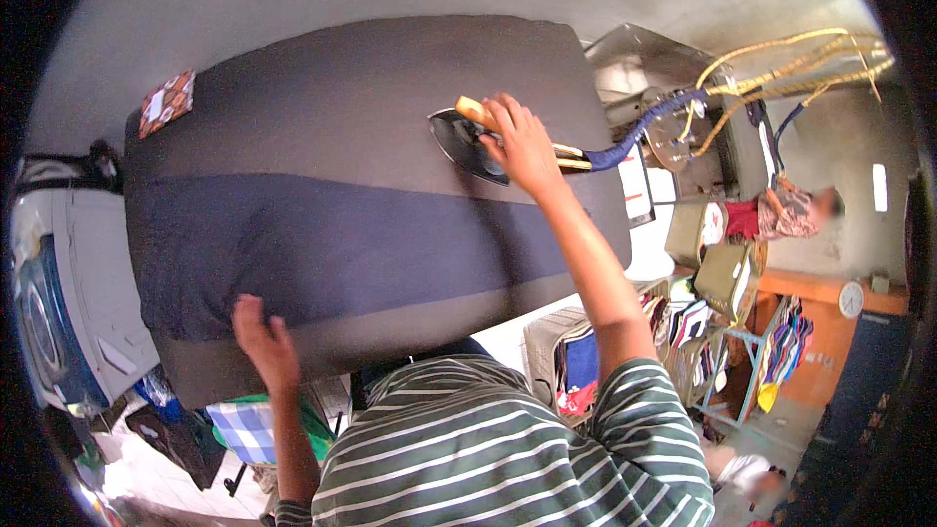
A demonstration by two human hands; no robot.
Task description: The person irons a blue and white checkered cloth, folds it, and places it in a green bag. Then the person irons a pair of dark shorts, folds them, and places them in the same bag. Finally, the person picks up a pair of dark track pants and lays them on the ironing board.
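A dark blue cloth garment (351,252) lies stretched lengthwise over the padded grey-brown ironing table (366,88). My right hand (523,143) grips the pale handle of a clothes iron (465,146), beyond the garment's far edge; it is not clear whether the soleplate rests on the pad. Yellowish hoses and a blue-wrapped bundle (629,143) run from the iron off to the right. Over the near left edge of the garment is my left hand (263,340), fingers apart and holding nothing; whether it touches the cloth cannot be told.
A patterned box or packet (167,105) sits at the table's far left corner. Left of the table stands a white and blue machine (55,307). On the right are plastic baskets of folded clothes (560,359), a rack of hanging garments (783,351) and another person (783,212). A further person is at lower right.
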